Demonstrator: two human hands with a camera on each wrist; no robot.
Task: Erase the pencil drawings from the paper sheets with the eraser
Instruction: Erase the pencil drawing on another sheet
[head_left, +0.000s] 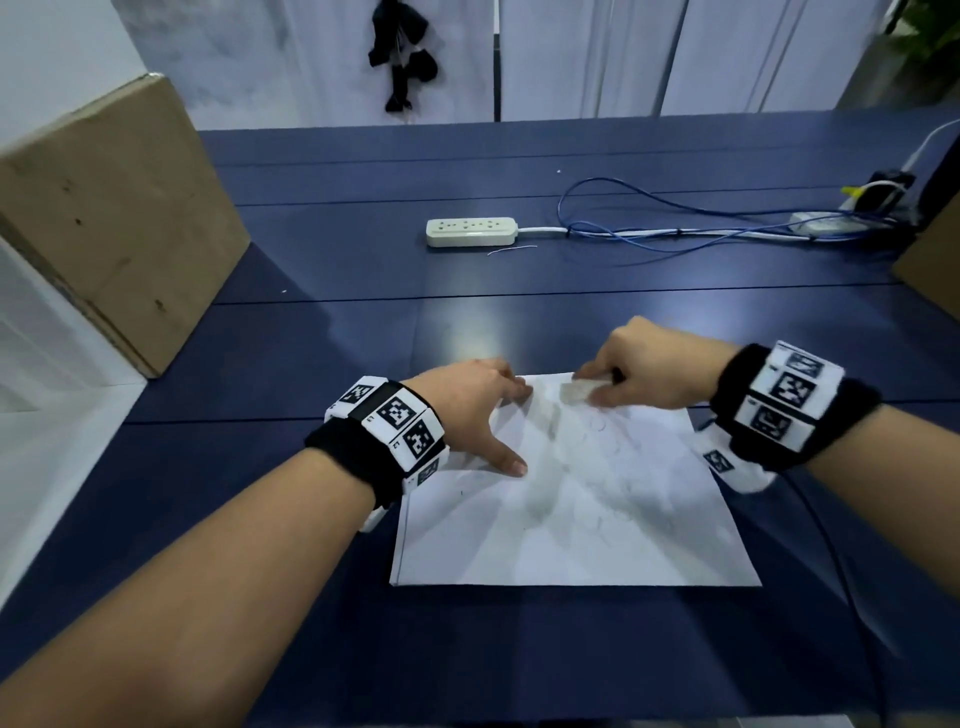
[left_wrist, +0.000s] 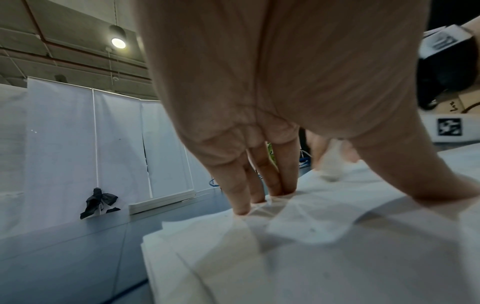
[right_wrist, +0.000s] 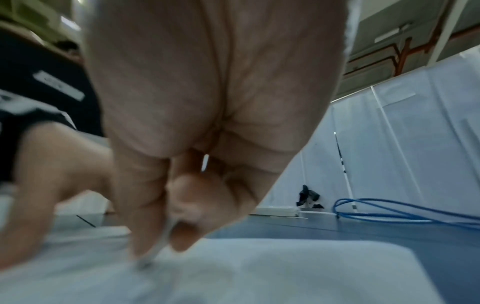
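A stack of white paper sheets (head_left: 571, 519) with faint pencil lines lies on the dark blue table (head_left: 311, 338) in front of me. My left hand (head_left: 483, 410) presses flat on the sheets' far left corner, fingers (left_wrist: 262, 179) and thumb spread straight. My right hand (head_left: 639, 371) pinches a white eraser (head_left: 579, 391) between thumb and fingers and holds it down on the paper near the far edge. The eraser (left_wrist: 330, 164) looks blurred in the left wrist view. In the right wrist view its tip (right_wrist: 161, 246) touches the paper (right_wrist: 259, 273).
A white power strip (head_left: 471, 232) with blue cables (head_left: 675, 228) lies further back on the table. A cardboard box (head_left: 114, 218) stands at the left, another box edge (head_left: 930, 260) at the right. White partition screens (head_left: 571, 57) close the far side.
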